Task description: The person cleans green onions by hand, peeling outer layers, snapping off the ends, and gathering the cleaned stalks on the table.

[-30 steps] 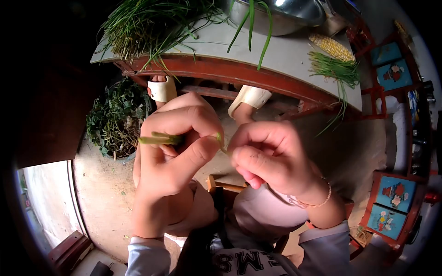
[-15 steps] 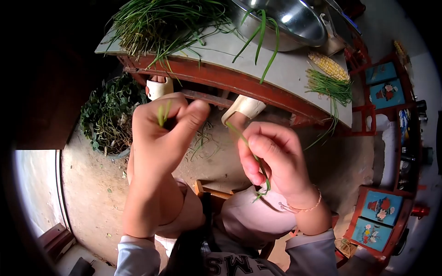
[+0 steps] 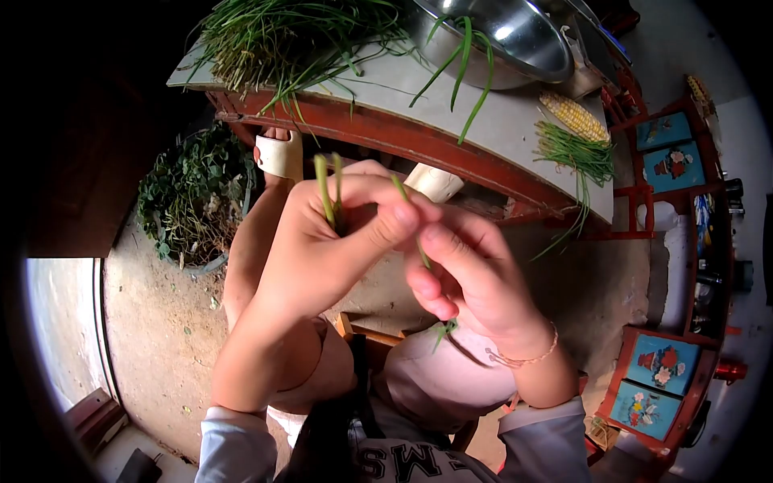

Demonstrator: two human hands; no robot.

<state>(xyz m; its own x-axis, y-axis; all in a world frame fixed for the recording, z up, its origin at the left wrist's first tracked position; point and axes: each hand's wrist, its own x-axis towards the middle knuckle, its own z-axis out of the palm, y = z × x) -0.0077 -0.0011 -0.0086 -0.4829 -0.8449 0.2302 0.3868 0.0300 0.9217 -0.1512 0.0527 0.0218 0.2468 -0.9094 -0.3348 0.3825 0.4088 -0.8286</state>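
Note:
My left hand (image 3: pixel 322 237) is closed round several green stems (image 3: pixel 326 185), whose pale cut ends stick up above the fingers. My right hand (image 3: pixel 475 270) pinches a thin green stalk (image 3: pixel 400 189); its tip points up between the hands and its leafy end hangs below the fingers. The fingertips of both hands meet or nearly meet at this stalk. On the table (image 3: pixel 378 84) beyond lies a large heap of green stalks (image 3: pixel 282 40). A smaller bundle (image 3: pixel 573 153) rests at the table's right edge beside a corn cob (image 3: pixel 576 117).
A metal bowl (image 3: pixel 503 48) stands on the table with long green leaves (image 3: pixel 463 64) over its rim. Below the table's left end is a tub of leafy plants (image 3: pixel 197 201). Red cabinets with blue painted panels (image 3: pixel 660 362) stand at the right.
My right hand has drawn the stalk away from my left hand, and then the hands have come back together. The view has shifted slightly.

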